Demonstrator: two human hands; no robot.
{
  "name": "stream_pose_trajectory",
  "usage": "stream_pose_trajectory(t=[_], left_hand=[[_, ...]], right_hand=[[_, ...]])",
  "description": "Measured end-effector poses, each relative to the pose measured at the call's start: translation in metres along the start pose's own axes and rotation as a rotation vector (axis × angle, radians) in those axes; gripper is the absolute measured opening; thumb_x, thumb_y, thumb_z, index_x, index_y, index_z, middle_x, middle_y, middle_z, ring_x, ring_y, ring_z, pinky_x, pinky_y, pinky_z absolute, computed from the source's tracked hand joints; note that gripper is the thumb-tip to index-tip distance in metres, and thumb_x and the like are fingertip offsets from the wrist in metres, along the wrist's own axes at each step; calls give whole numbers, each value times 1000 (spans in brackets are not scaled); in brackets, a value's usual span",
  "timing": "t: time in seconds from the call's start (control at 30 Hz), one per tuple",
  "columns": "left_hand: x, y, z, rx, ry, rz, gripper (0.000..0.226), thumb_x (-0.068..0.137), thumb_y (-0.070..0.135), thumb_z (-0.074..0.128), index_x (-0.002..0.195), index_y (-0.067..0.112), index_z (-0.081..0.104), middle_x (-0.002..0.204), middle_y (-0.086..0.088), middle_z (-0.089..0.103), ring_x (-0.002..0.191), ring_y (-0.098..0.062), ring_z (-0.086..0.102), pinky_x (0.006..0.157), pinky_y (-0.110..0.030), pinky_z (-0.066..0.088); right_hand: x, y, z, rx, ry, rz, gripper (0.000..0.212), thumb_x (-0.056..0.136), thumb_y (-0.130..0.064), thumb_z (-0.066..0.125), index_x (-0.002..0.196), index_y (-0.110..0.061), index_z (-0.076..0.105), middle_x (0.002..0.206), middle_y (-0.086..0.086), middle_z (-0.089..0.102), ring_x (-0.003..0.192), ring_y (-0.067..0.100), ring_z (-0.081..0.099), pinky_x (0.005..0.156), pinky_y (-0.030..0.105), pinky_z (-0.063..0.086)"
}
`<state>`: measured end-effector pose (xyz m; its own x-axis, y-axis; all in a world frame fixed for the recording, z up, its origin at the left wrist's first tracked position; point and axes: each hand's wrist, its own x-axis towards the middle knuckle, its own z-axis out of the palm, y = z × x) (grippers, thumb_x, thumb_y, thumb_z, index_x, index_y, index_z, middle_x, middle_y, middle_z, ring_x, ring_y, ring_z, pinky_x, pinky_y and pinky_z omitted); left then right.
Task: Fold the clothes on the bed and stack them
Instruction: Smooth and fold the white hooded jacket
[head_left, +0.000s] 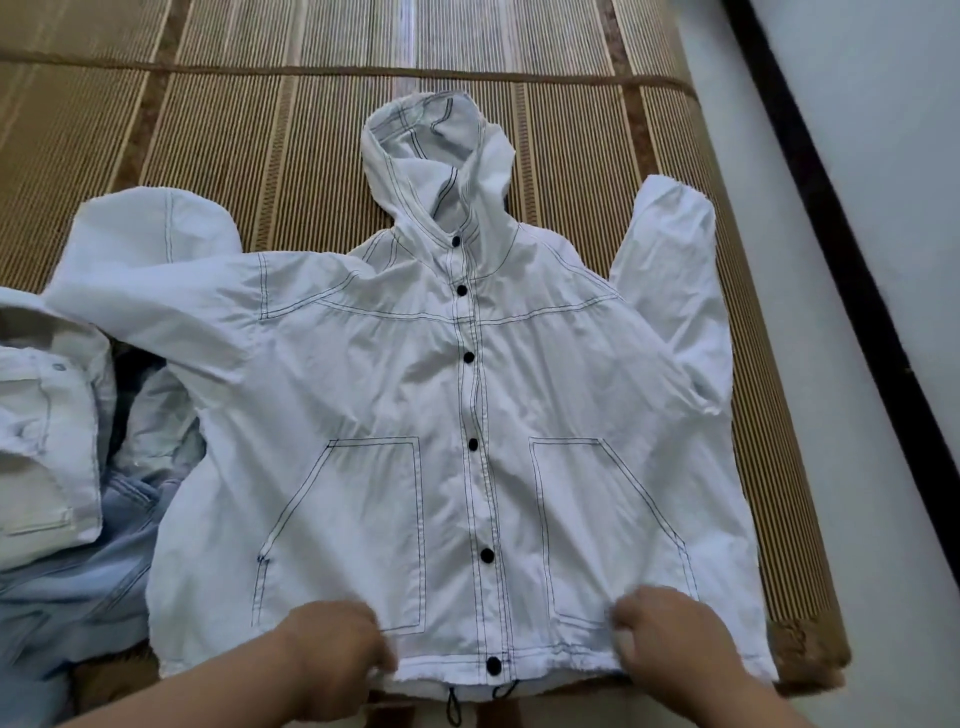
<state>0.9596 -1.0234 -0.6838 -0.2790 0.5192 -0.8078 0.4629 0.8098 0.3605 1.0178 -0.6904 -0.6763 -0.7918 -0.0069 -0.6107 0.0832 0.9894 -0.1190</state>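
Fingers of my left hand (332, 660) and right hand (670, 642) pinch the hem of the white hooded jacket (467, 389), spread flat, unfolded; crumpled clothes (67, 519) wait beside it.

Soft, even daylight leaves only faint shadows in the creases of the white hooded jacket (467, 415), which looks bluish and nearly washed out. The left hand (332, 660), the right hand (670, 644) and the heap of clothes (52, 415) at the left edge of the bamboo mat (291, 156) are blurred. The mat's stripes bow outward at the edges.
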Motion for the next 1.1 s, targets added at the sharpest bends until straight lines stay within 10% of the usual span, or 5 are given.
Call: stream_pose_trajectory(t=[0.2, 0.33, 0.53, 0.87, 1.1], left_hand=[[56, 13, -68, 22, 522, 15, 39, 88, 39, 42, 124, 34, 55, 119, 5, 52, 114, -21, 49, 87, -33, 46], [116, -2, -128, -78, 879, -175, 66, 88, 42, 47, 149, 27, 25, 153, 0, 26, 140, -22, 23, 113, -38, 23], [159, -78, -155, -42, 696, -373, 98, 64, 96, 11, 142, 47, -24, 152, 8, -35, 141, -28, -31, 109, -63, -8], [187, -106, -237, -27, 954, -391, 92, 77, 79, 8, 148, 27, -18, 151, 4, -35, 139, -18, -33, 107, -46, -19], [204, -138, -236, -134, 847, -521, 90, 70, 89, -1, 140, 41, -28, 153, 11, -32, 139, -22, -33, 106, -56, -22]], right_hand=[[80, -62, -41, 153, 469, -224, 55, 60, -12, 82, 114, -12, 69, 114, 9, 68, 103, 32, 66, 75, 45, 57], [162, -97, -51, 76, 325, -223, 68, 95, -45, 40, 154, -26, 10, 162, -5, 2, 148, 16, 0, 116, 49, 6], [226, -28, -59, -61, 314, 18, 80, 80, -79, 8, 148, -42, -12, 150, -14, -34, 138, 9, -34, 107, 42, -24], [300, -90, -123, -44, 465, -188, 78, 84, -72, 13, 150, -36, -6, 157, -9, -21, 143, 12, -25, 108, 47, -22], [332, -12, -138, 49, 315, 181, 80, 78, -81, 10, 147, -45, -9, 160, -8, -14, 146, 18, -16, 115, 51, -6]])
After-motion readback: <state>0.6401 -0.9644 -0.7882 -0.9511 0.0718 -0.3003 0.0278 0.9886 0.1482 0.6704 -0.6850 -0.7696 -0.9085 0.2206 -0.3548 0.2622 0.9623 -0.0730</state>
